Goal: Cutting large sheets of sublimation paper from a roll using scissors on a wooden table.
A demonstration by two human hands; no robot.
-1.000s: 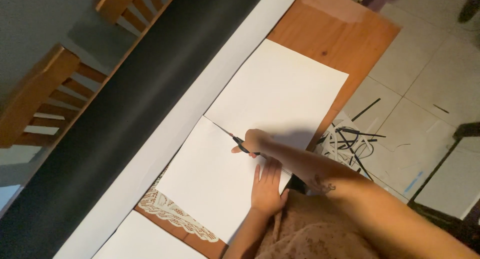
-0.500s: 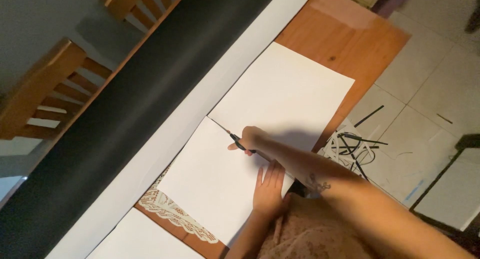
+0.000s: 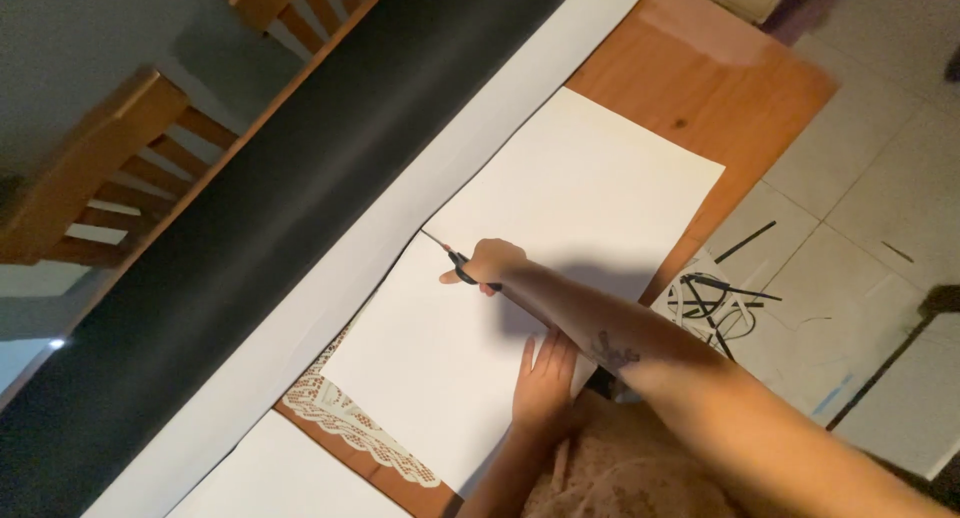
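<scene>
- Head view: I see my right hand (image 3: 490, 263) closed around the black handles of a pair of scissors (image 3: 452, 258), fingers curled tight through the loops; the thin blades point toward the far long edge of the wooden table (image 3: 700, 78).
- The scissors sit in a cut that runs across the big white paper sheet (image 3: 580, 193), with the blade tips close to the sheet's far edge.
- My left hand (image 3: 543, 383) lies flat on the near part of that sheet, fingers straight and slightly spread, holding nothing, close to the table's near edge.
- A white lace doily (image 3: 345, 423) shows from under the sheet's near corner.
- A long black-and-white board (image 3: 330, 178) runs along the table's far edge.
- Black paper strips (image 3: 715, 298) lie on the tiled floor beside the table.
- Two wooden chairs (image 3: 100, 178) stand beyond the board.
</scene>
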